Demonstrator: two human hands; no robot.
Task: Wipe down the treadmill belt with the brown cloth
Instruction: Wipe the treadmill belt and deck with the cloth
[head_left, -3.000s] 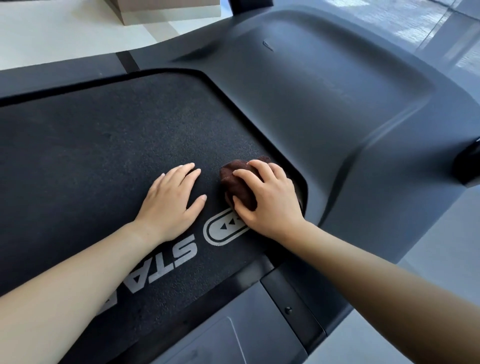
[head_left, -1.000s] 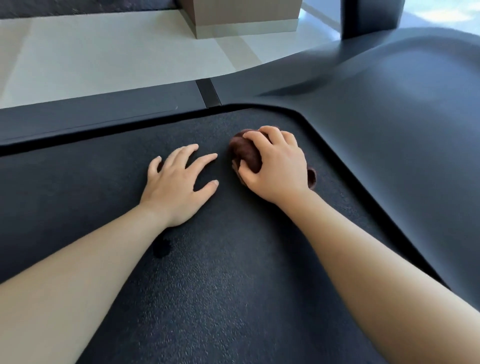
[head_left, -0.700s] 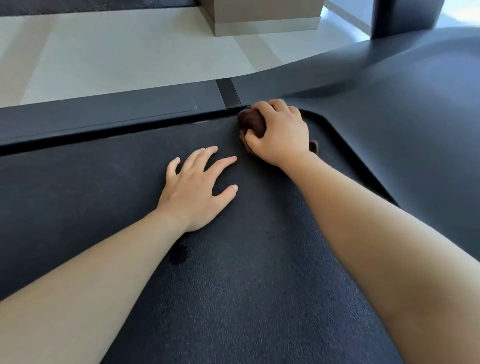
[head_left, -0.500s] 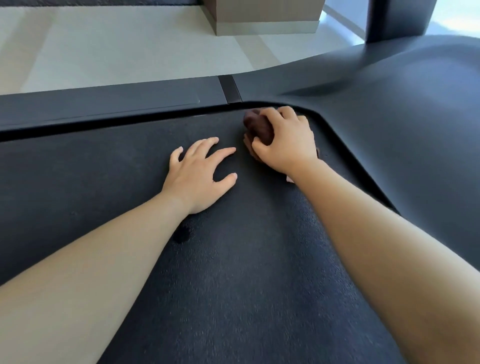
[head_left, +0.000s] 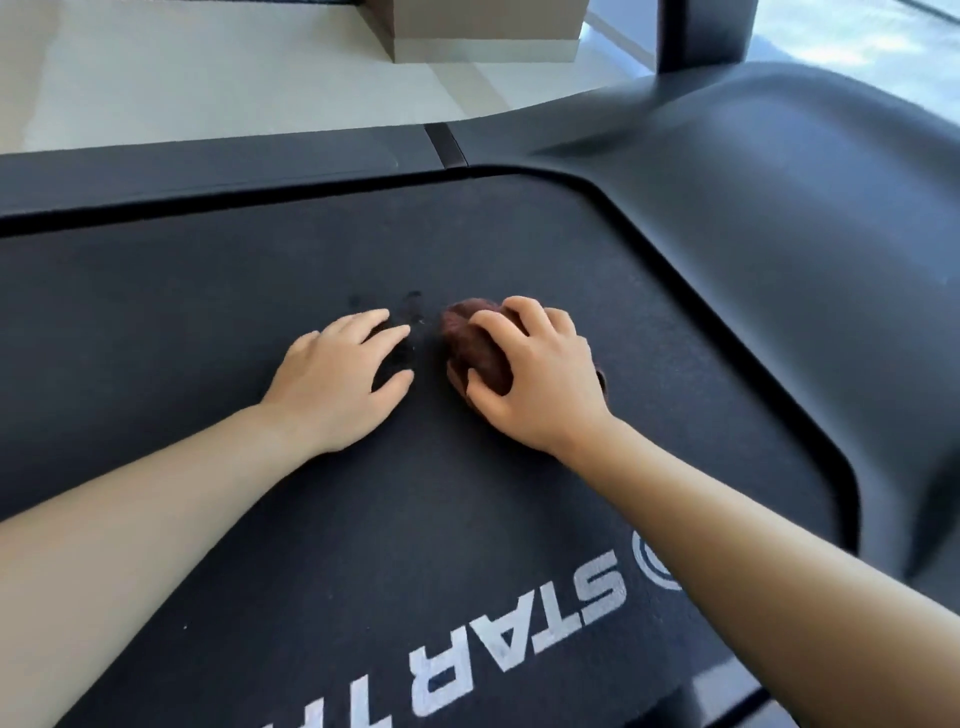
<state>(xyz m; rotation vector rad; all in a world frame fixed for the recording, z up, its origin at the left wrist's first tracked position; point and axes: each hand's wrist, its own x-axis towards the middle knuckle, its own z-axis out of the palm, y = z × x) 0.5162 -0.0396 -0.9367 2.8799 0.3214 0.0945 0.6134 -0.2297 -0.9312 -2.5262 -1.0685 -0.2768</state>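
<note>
Right hand (head_left: 540, 384) is gripping the bunched brown cloth (head_left: 472, 348), fingers curled round it, pressing it onto the treadmill belt (head_left: 208, 312) to scrub. Left hand (head_left: 337, 384) is lying flat beside it, fingers relaxed, likely bracing body weight.

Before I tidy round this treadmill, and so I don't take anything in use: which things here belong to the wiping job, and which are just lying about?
In the job: brown cloth, bunched under the right hand; left hand, flat on the treadmill belt.
Just there: beige block on the floor; dark upright post; moulded cover beside the belt.
</note>
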